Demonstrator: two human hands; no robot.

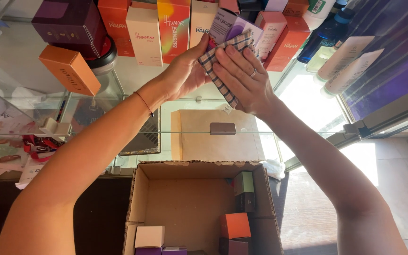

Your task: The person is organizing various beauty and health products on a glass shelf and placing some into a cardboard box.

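Both my hands are raised to a glass shelf. My left hand [185,71] holds a small lilac box [232,29] from the left side. Over the front of that box my right hand [244,75], a ring on one finger, presses a checked cloth [220,56]; the cloth hangs down between my palms. The box is mostly hidden by cloth and fingers. A thin red cord circles my left wrist.
Upright boxes in orange, cream, pink and purple [145,33] line the glass shelf [24,52]; an orange box [69,70] lies tilted at left. Bottles [341,56] lean at right. Below stands an open cardboard carton [140,189] holding several small boxes.
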